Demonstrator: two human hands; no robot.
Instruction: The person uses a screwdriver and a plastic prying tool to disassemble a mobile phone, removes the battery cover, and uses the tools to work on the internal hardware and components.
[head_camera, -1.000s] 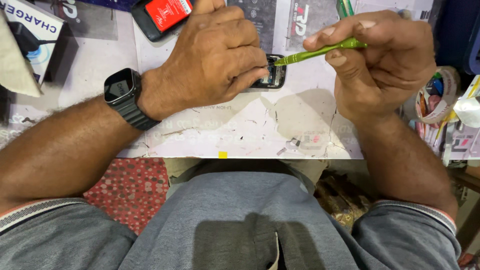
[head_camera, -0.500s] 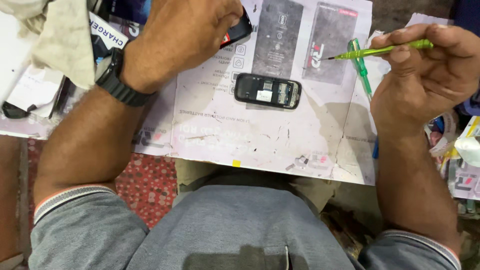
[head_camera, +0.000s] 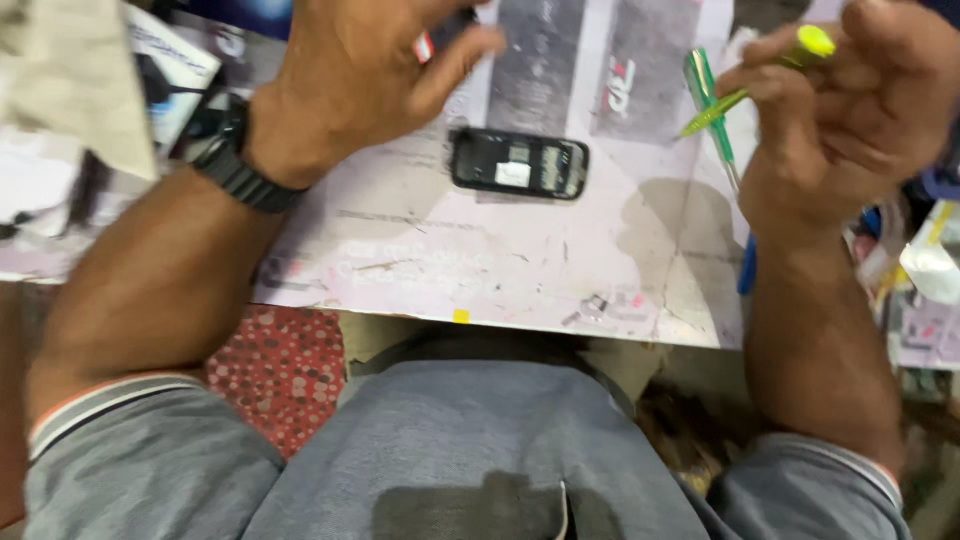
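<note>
Right hand (head_camera: 850, 120) fingers pinching yellow-green screwdriver (head_camera: 755, 85), tip pointing down-left. Left hand (head_camera: 370, 75) fingers curling round small red-and-black object (head_camera: 435, 38), mostly hidden. Opened black phone (head_camera: 518, 163) lying free on surface (head_camera: 480, 270), below left fingertips, left of screwdriver tip. Second green screwdriver (head_camera: 708, 100) lying just under tip.

Risk, judging: phone unheld, so nudge could be sliding it; raised tip risking scratching exposed internals.

Versus half second ago: left hand reaching lower, screwdriver tilting steeper, phone staying put.
</note>
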